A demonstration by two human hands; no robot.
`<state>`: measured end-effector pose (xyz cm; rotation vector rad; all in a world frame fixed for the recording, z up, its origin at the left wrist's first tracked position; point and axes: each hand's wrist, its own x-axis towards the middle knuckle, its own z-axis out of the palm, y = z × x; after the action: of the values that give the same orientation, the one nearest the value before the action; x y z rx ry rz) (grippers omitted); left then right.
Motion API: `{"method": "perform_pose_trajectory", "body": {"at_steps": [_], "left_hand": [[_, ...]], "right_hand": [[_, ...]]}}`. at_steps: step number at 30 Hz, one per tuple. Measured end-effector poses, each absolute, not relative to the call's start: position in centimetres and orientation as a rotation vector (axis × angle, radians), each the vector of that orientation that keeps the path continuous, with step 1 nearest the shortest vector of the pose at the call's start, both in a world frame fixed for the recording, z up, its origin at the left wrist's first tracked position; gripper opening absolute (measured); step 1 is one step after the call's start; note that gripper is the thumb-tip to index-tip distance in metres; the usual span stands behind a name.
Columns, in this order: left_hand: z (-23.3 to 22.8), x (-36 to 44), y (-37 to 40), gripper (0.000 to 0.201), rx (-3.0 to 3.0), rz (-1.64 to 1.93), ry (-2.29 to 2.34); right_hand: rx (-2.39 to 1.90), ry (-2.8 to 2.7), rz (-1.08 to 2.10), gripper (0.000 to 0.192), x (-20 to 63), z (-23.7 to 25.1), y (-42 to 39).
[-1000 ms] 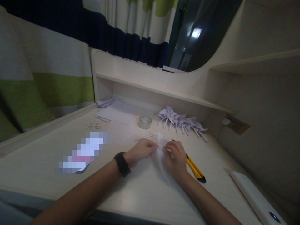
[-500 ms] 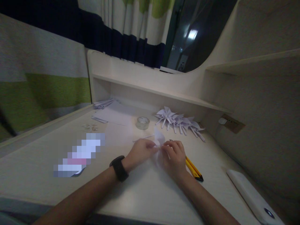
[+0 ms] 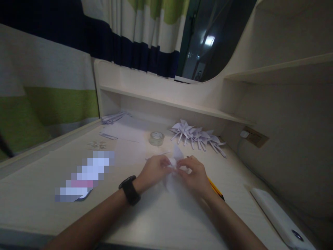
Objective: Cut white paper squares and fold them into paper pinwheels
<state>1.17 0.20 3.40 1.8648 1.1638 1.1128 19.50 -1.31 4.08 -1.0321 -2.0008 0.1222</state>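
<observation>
Between my two hands is a white paper pinwheel (image 3: 178, 151), one blade standing up and another hanging down toward the desk. My left hand (image 3: 157, 169), with a black watch on the wrist, pinches it near the centre from the left. From the right, my right hand (image 3: 193, 172) pinches the same centre with thumb and fingers, so the middle is mostly hidden. A yellow utility knife (image 3: 215, 189) lies on the desk, partly covered by my right hand. Behind my left hand lies a thin paper stick (image 3: 160, 155).
Beyond my hands stands a roll of clear tape (image 3: 156, 139). Several finished paper pinwheels (image 3: 194, 133) lie at the back right. Paper sheets (image 3: 127, 129), rolled sticks (image 3: 113, 118) and small pale pieces (image 3: 97, 144) are at left, near a phone (image 3: 85, 177). A white device (image 3: 278, 217) lies at right.
The view has shifted slightly. My right hand has turned a little and covers more of the knife. The pinwheel's blades sit at a slightly different angle, still between both hands.
</observation>
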Motion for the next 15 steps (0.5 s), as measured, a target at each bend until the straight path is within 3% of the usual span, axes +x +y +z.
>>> {"method": "perform_pose_trajectory", "body": {"at_steps": [9,15], "left_hand": [[4.06,1.35,0.04,0.009,1.786,1.062,1.056],[4.05,1.19,0.11,0.014,1.741,1.076,0.948]], "right_hand": [[-1.156,-1.869,0.524,0.012,20.23,4.87,-0.65],[-1.067,-1.775,0.780,0.018,20.24,5.08,-0.53]]}}
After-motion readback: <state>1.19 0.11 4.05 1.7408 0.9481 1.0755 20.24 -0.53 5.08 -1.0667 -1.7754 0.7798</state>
